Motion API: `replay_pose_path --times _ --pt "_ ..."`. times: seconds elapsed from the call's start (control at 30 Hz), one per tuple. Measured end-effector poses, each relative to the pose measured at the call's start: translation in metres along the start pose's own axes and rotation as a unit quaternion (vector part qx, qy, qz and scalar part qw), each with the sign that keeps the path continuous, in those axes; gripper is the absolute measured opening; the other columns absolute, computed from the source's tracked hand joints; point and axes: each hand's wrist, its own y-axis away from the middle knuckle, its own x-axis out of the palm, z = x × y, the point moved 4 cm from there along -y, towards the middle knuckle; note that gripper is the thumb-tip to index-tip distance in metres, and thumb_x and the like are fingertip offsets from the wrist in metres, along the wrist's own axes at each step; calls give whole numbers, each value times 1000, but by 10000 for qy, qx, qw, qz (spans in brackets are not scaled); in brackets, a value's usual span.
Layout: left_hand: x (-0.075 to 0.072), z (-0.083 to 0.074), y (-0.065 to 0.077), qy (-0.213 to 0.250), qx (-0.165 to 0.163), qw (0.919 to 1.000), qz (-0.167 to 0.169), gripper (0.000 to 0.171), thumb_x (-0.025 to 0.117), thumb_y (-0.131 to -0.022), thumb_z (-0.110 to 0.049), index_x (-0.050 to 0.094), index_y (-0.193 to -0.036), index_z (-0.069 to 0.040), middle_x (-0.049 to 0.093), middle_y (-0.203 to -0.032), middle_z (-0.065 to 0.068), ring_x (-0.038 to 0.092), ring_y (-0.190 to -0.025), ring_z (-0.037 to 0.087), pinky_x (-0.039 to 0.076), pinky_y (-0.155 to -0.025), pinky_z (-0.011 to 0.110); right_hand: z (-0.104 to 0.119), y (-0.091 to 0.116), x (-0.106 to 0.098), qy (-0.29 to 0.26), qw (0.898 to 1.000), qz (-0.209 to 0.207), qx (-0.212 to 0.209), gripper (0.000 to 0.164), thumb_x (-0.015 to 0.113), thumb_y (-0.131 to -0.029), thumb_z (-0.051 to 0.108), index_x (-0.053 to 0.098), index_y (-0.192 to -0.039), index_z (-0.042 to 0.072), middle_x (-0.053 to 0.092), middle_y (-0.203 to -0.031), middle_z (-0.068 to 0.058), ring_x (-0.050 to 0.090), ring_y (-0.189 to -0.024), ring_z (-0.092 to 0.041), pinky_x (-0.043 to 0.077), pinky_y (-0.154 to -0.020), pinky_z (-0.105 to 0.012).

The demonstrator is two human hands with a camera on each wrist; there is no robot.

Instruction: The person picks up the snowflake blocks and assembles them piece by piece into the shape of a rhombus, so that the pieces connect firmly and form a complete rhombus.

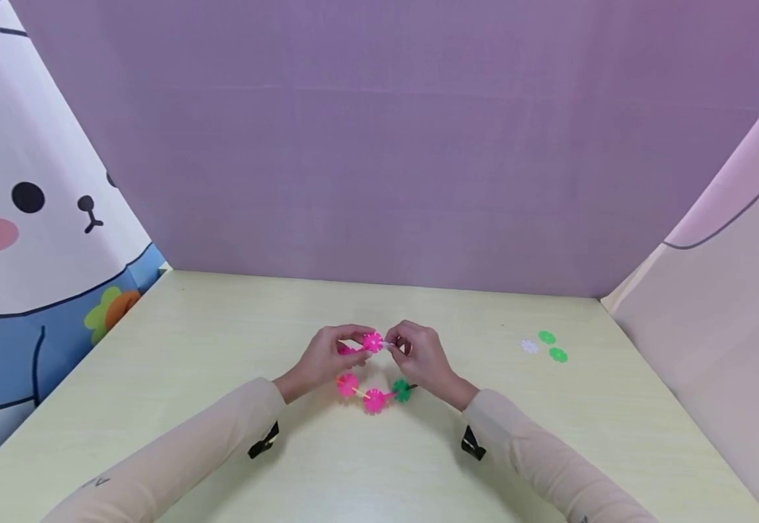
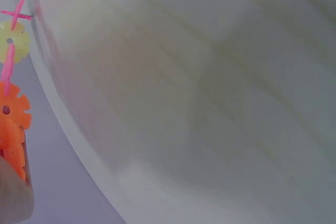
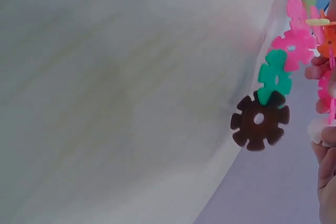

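Both hands meet over the table around a chain of interlocking plastic snowflake discs. My left hand [image 1: 316,361] grips the chain near a bright pink disc [image 1: 373,342], its thumb below and fingers above. Opposite it, my right hand [image 1: 427,363] pinches a white disc [image 3: 317,130] against that end of the chain. The rest of the chain curves below the hands: pink discs [image 1: 374,400], a green disc [image 3: 274,74] and a dark brown disc [image 3: 260,121] at its tail. An orange disc [image 2: 17,107] and a yellow disc [image 2: 19,40] show in the left wrist view. Fingers partly hide the joint.
On the right of the pale wooden table [image 1: 235,312] lie a loose white disc [image 1: 529,346] and two loose green discs [image 1: 558,354]. A purple panel [image 1: 379,145] rises at the back edge. Printed cartoon sheets [image 1: 39,276] flank the sides.
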Motion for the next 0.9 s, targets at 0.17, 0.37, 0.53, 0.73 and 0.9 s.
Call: replay_pose_path --times 0.17,0.37,0.53,0.73,0.9 --pt "0 0 -1 35 61 10000 8 37 66 -80 0 58 -117 1 65 -103 19 64 -75 40 55 -62 38 0 0 -1 22 10000 -20 -58 9 69 -74 -6 65 -78 2 64 -73 -6 57 -61 -9 44 -49 -15" --pt "0 0 -2 -21 163 9999 1 37 66 -80 0 58 -117 1 65 -100 19 64 -76 37 56 -62 35 -1 -1 -1 40 9999 103 40 10 69 -75 -5 65 -80 3 64 -75 -5 58 -64 -10 47 -52 -17" --pt "-3 0 0 -214 232 9994 -157 37 68 -79 -1 58 -115 0 66 -100 18 65 -81 30 54 -63 22 -1 -3 -1 -7 9994 313 148 12 69 -76 -2 64 -84 5 64 -78 -3 59 -71 -11 50 -56 -24" --pt "-4 -4 1 -251 252 9992 -203 38 68 -79 -2 57 -115 0 65 -101 18 64 -87 28 53 -67 21 -5 -3 -2 -6 9980 529 339 13 69 -77 0 64 -87 5 65 -83 -5 61 -76 -13 51 -58 -30" --pt "-3 3 -1 -282 224 9991 -244 38 69 -79 -3 58 -115 -3 65 -102 15 62 -93 28 53 -72 23 -13 2 -9 46 9973 590 437 16 70 -76 -1 64 -89 4 65 -86 -8 61 -79 -16 51 -59 -31"
